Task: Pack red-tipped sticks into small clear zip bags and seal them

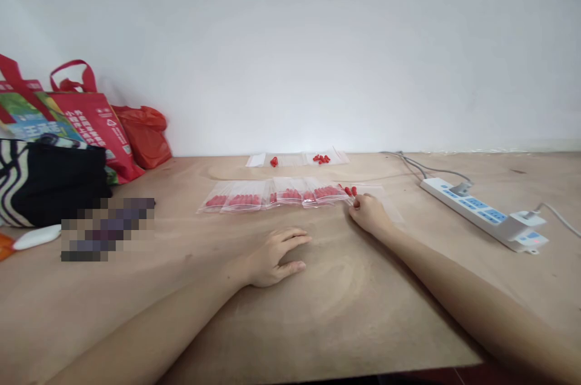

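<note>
My left hand (278, 256) rests on the wooden table (318, 336), its fingers and thumb apart and nothing in them. Further right, my right hand (368, 213) has its fingers pressed together at the end of a row of clear bags; what they pinch is too small to tell. Just beyond those fingertips lie a few small red pieces (350, 190), on or beside a clear flat bag (385, 198) partly under the hand. To the left, several clear zip bags (244, 201) lie overlapping in a row, with small red pieces inside.
Near the wall, more red pieces (321, 159) lie on clear bags (290, 160). A white power strip (481, 212) with plugs and grey cables (411, 162) sits at right. At left stand a red shopping bag (97, 125), a red plastic bag (144, 137) and black striped cloth (59, 182).
</note>
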Demonstrator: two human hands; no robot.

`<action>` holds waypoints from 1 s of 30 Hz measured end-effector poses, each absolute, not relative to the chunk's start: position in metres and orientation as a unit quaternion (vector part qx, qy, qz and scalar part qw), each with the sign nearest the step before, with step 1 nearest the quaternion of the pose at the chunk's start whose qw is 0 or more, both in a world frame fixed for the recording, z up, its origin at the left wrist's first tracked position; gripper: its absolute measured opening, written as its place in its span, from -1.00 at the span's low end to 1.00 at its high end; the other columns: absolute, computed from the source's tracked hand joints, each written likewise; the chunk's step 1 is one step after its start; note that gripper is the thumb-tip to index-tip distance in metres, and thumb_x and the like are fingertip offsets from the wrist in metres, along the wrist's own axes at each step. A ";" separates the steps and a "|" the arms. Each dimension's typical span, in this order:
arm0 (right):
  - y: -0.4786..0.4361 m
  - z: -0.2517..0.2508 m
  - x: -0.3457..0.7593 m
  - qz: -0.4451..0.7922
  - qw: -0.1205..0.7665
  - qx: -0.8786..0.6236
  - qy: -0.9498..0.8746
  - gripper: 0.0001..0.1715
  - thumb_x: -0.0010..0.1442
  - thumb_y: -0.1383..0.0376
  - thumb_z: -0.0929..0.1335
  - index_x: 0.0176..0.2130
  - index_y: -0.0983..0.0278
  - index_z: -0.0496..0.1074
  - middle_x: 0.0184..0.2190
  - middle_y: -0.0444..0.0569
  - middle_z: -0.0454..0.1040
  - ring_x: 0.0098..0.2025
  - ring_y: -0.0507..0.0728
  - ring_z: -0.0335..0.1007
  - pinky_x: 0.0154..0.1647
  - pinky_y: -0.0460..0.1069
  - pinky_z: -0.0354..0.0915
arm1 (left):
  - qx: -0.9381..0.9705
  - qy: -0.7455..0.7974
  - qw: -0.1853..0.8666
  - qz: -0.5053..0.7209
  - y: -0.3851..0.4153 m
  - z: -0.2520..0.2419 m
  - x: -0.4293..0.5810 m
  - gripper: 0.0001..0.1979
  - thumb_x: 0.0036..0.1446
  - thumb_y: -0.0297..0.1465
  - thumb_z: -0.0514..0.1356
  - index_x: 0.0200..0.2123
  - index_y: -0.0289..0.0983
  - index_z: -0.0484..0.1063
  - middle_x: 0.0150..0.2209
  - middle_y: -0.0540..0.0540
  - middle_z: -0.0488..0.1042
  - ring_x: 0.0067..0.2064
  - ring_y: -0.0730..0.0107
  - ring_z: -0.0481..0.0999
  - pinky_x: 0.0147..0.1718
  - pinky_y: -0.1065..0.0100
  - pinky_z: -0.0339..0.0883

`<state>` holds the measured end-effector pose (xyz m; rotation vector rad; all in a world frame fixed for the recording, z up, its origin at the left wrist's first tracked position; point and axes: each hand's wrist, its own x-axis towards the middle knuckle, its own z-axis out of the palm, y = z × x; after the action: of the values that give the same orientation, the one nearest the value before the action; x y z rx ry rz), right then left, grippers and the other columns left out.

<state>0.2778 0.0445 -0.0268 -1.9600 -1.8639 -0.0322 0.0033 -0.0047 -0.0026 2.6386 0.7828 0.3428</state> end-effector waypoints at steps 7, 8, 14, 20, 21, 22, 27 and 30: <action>0.036 -0.023 0.278 -0.023 0.194 -0.713 -0.673 -0.82 0.04 0.29 0.25 -0.50 0.32 0.36 -0.45 0.04 0.39 -0.40 0.09 0.32 -0.40 -0.08 0.11 | 0.938 0.271 0.120 0.181 -0.002 -0.011 0.005 -0.61 0.10 -0.28 0.10 0.02 -0.22 0.24 0.07 -0.16 0.25 0.11 0.16 0.19 0.05 0.09 0.10; 0.035 -0.021 0.278 -0.026 0.196 -0.715 -0.671 -0.77 0.07 0.23 0.24 -0.50 0.31 0.36 -0.45 0.05 0.40 -0.41 0.10 0.32 -0.41 -0.08 0.11 | 0.936 0.269 0.097 0.206 0.000 -0.012 0.008 -0.63 0.09 -0.29 0.10 -0.02 -0.23 0.27 0.04 -0.16 0.27 0.11 0.16 0.19 0.05 0.08 0.09; 0.041 -0.017 0.298 -0.005 0.284 -0.717 -0.637 -0.76 0.05 0.21 0.26 -0.52 0.29 0.39 -0.49 0.03 0.45 -0.41 0.11 0.37 -0.45 -0.08 0.13 | 0.928 0.250 0.031 0.275 0.009 -0.019 0.032 -0.75 0.08 -0.33 0.11 -0.15 -0.23 0.36 -0.07 -0.13 0.35 0.06 0.20 0.23 0.04 0.13 0.10; 0.053 -0.024 0.336 0.137 0.555 -0.654 -0.496 -0.82 -0.05 0.23 0.34 -0.45 0.32 0.37 -0.56 -0.09 0.42 -0.56 0.00 0.34 -0.51 -0.11 0.22 | 0.926 0.255 0.045 0.275 0.016 -0.021 0.043 -0.76 0.06 -0.36 0.13 -0.17 -0.26 0.37 -0.10 -0.15 0.35 0.01 0.21 0.27 0.02 0.15 0.13; 0.055 -0.024 0.341 0.163 0.599 -0.630 -0.467 -0.78 -0.09 0.19 0.37 -0.46 0.32 0.36 -0.59 -0.12 0.40 -0.59 -0.01 0.32 -0.54 -0.11 0.22 | 0.926 0.254 0.048 0.275 0.016 -0.021 0.043 -0.76 0.06 -0.37 0.12 -0.16 -0.26 0.36 -0.10 -0.16 0.35 0.01 0.22 0.27 0.02 0.15 0.13; 0.058 -0.024 0.345 0.188 0.639 -0.603 -0.438 -0.73 -0.13 0.16 0.39 -0.48 0.32 0.35 -0.61 -0.14 0.38 -0.61 -0.03 0.29 -0.56 -0.12 0.22 | 0.926 0.254 0.051 0.274 0.016 -0.021 0.042 -0.76 0.06 -0.37 0.12 -0.16 -0.26 0.36 -0.10 -0.16 0.34 0.01 0.22 0.27 0.02 0.15 0.13; 0.067 -0.015 0.365 0.212 0.743 -0.557 -0.303 -0.55 -0.06 -0.02 0.33 -0.57 0.31 0.25 -0.66 -0.22 0.26 -0.73 -0.14 0.00 -0.73 -0.17 0.07 | 0.929 0.252 0.066 0.264 0.016 -0.021 0.040 -0.76 0.07 -0.37 0.11 -0.16 -0.26 0.36 -0.10 -0.17 0.33 0.00 0.22 0.27 0.01 0.15 0.16; 0.066 -0.010 0.375 0.196 0.719 -0.612 -0.266 -0.47 0.05 -0.11 0.20 -0.60 0.28 0.16 -0.69 -0.23 0.18 -0.73 -0.11 0.02 -0.74 -0.16 0.09 | 0.929 0.252 0.076 0.260 0.016 -0.022 0.040 -0.76 0.07 -0.37 0.11 -0.16 -0.27 0.36 -0.09 -0.18 0.32 0.00 0.21 0.27 0.00 0.15 0.18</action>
<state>0.3752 0.0664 -0.0101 -1.3522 -0.5872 0.4333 0.0404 0.0162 -0.0216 2.7850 0.7553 0.7791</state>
